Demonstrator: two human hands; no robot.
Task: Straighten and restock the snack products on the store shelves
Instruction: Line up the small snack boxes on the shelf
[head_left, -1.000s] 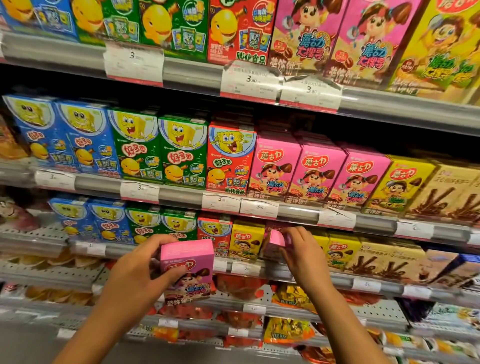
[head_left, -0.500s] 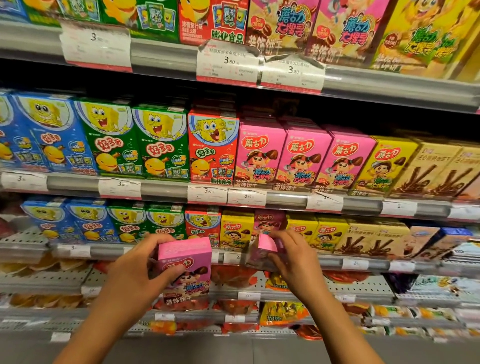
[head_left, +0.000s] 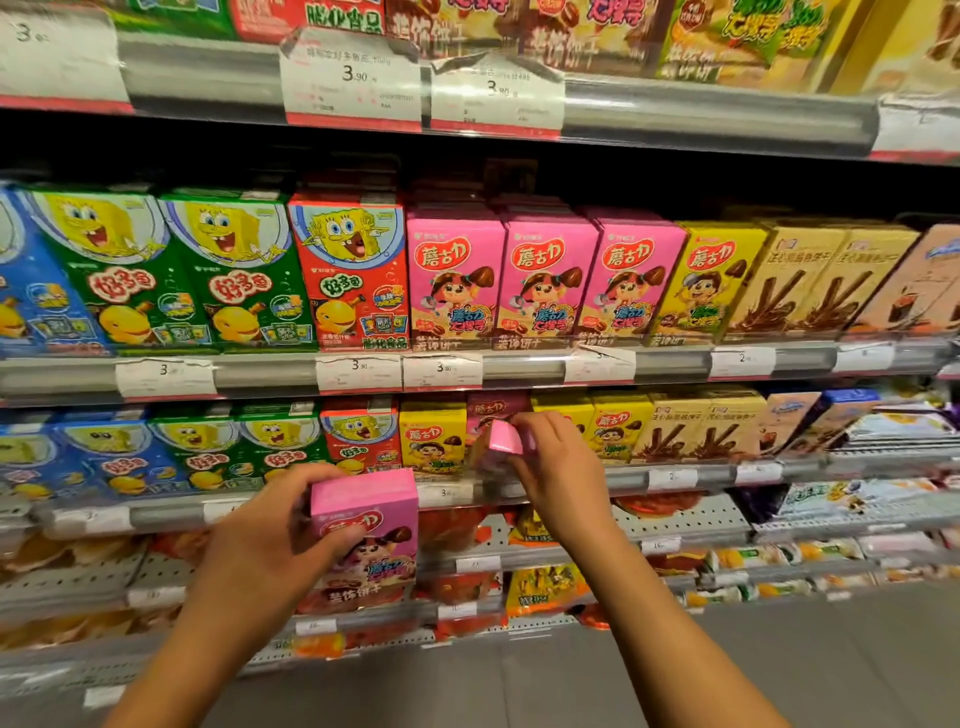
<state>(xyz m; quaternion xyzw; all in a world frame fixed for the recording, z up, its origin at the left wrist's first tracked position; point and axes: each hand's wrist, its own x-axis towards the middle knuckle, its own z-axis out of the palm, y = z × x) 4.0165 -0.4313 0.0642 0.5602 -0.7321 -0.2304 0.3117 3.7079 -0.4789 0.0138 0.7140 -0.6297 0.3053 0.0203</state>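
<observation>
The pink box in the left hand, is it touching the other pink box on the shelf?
Apart. The head view shows the left hand's pink box held low, with shelf edge showing between it and the right hand's box.

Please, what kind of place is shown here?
Most likely a shop aisle, in a supermarket or convenience store. Tiered shelves carry rows of snack boxes facing outward, and price tags are clipped along each shelf edge.
</observation>
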